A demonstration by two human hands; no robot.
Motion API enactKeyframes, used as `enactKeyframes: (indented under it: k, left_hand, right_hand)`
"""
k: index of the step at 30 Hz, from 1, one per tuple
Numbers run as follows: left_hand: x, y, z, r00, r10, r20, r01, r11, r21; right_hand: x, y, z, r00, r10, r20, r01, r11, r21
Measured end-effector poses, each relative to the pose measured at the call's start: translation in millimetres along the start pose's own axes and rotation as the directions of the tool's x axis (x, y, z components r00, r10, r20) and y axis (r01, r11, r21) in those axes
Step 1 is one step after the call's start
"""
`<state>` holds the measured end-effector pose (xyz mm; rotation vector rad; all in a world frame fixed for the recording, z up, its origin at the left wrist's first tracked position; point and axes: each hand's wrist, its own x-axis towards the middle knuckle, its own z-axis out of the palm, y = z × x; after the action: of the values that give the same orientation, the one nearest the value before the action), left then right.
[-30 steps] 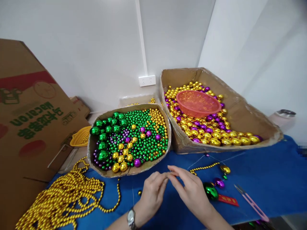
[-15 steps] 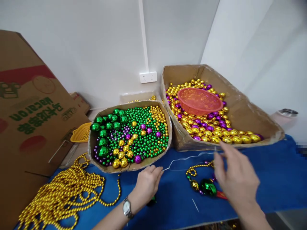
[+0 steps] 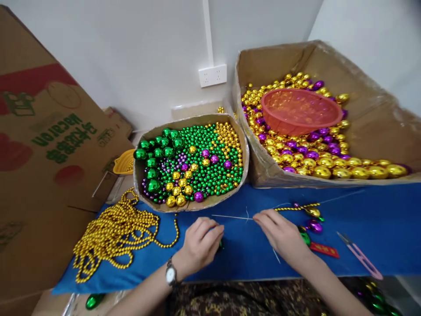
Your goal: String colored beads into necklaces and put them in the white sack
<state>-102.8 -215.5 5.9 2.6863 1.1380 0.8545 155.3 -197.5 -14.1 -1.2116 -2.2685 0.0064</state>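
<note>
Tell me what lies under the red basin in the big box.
Gold and purple balls surround and bear the red basin inside the cardboard box; those directly beneath its base are covered.

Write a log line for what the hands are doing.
left hand: curled over green bead | right hand: pinching thread | bead strand: beside right hand

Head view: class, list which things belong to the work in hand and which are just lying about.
In use: left hand, right hand, thread, beaded strand, box of mixed beads.
Lying about: snips, gold bead pile, red basket, printed carton.
</note>
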Motion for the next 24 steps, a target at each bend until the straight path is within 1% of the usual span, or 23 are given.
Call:
enactKeyframes:
  k: [1, 2, 4, 5, 7, 8, 10, 12, 13, 14, 15, 17, 20, 22, 24]
  left_hand:
    - [-10, -1, 2, 0.997, -0.015, 0.078, 0.015, 1.0, 0.003]
    - [-20, -3, 5, 0.984, -0.032, 0.175, 0.028, 0.999, 0.029]
    - [-34, -5, 13, 0.93, -0.068, 0.36, 0.029, 0.993, 0.112]
    - [-38, -6, 17, 0.902, -0.082, 0.424, 0.02, 0.989, 0.148]
    - [-42, -7, 22, 0.867, -0.104, 0.487, 0.018, 0.984, 0.177]
    - [-42, -8, 23, 0.865, -0.11, 0.49, 0.033, 0.986, 0.163]
    - [-38, -10, 22, 0.886, -0.133, 0.445, 0.115, 0.991, 0.067]
    - [-32, -14, 17, 0.909, -0.228, 0.349, 0.28, 0.954, -0.105]
    - [-29, -15, 14, 0.906, -0.303, 0.296, 0.371, 0.905, -0.207]
    - [-26, -17, 11, 0.887, -0.384, 0.256, 0.452, 0.838, -0.307]
    - [-25, -19, 9, 0.858, -0.457, 0.233, 0.513, 0.763, -0.393]
    - [-23, -21, 6, 0.805, -0.55, 0.222, 0.576, 0.636, -0.514]
    - [-26, -22, 9, 0.741, -0.619, 0.26, 0.614, 0.466, -0.637]
    - [-28, -21, 12, 0.701, -0.654, 0.285, 0.618, 0.357, -0.701]
    - [-30, -21, 15, 0.677, -0.678, 0.286, 0.605, 0.29, -0.742]
  right_hand:
    - [-2, 3, -1, 0.999, 0.042, -0.013, -0.041, 0.998, 0.049]
    - [-4, 4, -1, 0.997, 0.073, -0.018, -0.071, 0.993, 0.096]
    - [-6, 2, 0, 0.995, 0.095, -0.006, -0.093, 0.981, 0.171]
    - [-7, 1, 1, 0.995, 0.096, 0.008, -0.096, 0.974, 0.203]
    - [-8, -3, 2, 0.995, 0.093, 0.045, -0.101, 0.961, 0.257]
    - [-8, -5, 3, 0.994, 0.091, 0.068, -0.106, 0.955, 0.277]
    - [-9, -6, 1, 0.992, 0.07, 0.109, -0.101, 0.944, 0.313]
    - [-11, -6, -3, 0.991, 0.037, 0.131, -0.081, 0.936, 0.344]
    - [-12, -5, -4, 0.991, 0.025, 0.132, -0.07, 0.933, 0.354]
    - [-13, -5, -5, 0.992, 0.015, 0.123, -0.059, 0.931, 0.36]
    - [-15, -3, -6, 0.994, 0.006, 0.112, -0.047, 0.931, 0.361]
    - [-18, -1, -5, 0.996, -0.011, 0.091, -0.021, 0.938, 0.347]
    - [-23, 0, 0, 0.997, -0.034, 0.07, 0.011, 0.954, 0.301]
    - [-24, 1, 1, 0.996, -0.041, 0.074, 0.019, 0.96, 0.278]
    - [-24, 1, 1, 0.996, -0.044, 0.078, 0.023, 0.967, 0.255]
